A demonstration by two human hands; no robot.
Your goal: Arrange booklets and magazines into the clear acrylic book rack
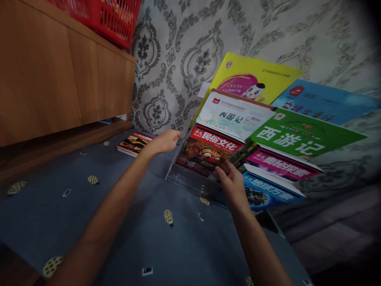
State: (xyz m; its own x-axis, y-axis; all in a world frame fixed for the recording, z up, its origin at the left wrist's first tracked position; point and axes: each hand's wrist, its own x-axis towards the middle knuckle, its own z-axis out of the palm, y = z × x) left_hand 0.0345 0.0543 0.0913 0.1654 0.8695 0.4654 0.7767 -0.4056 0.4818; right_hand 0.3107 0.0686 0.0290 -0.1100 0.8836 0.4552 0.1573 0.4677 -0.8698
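A red-topped book with a brown pictorial cover (208,153) leans in the front of a clear plastic stand (190,183) on the grey patterned table (133,222). The right hand (232,180) bends its fingers at the book's lower right corner; the left hand (166,142) curls by the stand's left edge (whether either pinches, I cannot tell). An unbraced sideways push could skew the stand.
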